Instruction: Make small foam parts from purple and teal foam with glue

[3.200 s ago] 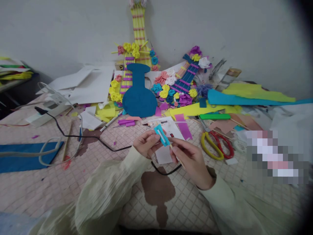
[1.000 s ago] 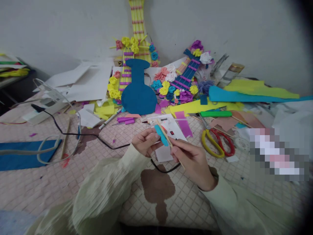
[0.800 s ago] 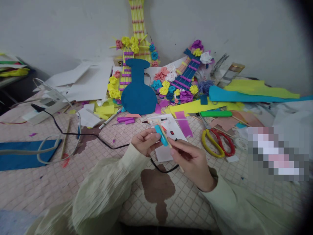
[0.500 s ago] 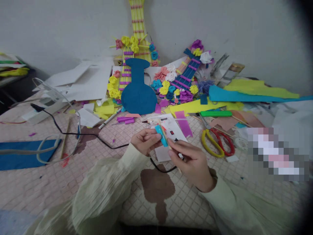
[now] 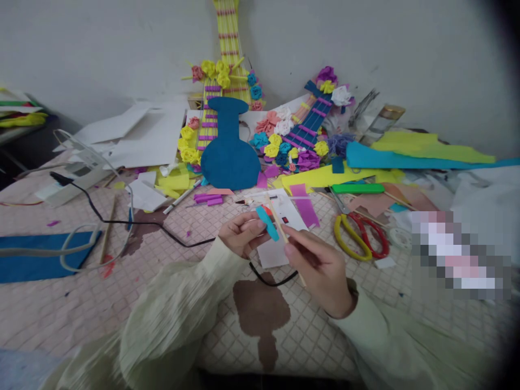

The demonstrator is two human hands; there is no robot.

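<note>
Between the fingers of my left hand point(image 5: 242, 234) is pinched a small strip of light-blue crepe paper point(image 5: 268, 224). My right hand point(image 5: 319, 268) grips a thin wooden stick point(image 5: 277, 215), which slants up and away just right of the strip. A narrow gap shows between stick and strip. Under both hands lies a white printed card point(image 5: 273, 254), partly covered by them. Beyond them a dark-blue guitar-shaped cutout point(image 5: 231, 162) leans upright against decorated pieces. Scissors point(image 5: 352, 235) with yellow and red handles rest to the right of my right hand.
Two flower-trimmed guitar models, one yellow point(image 5: 228, 32) and one blue point(image 5: 311, 127), stand by the wall. A black cable point(image 5: 162, 223) crosses the table. At left are a power strip point(image 5: 69, 187) and a blue paper sheet point(image 5: 36, 273). A green-handled cutter point(image 5: 357, 188) lies behind the scissors.
The stick has come away from the blue strip, opening a small gap to its right. The strip has turned slightly in my left fingers, and my right hand has shifted a little right.
</note>
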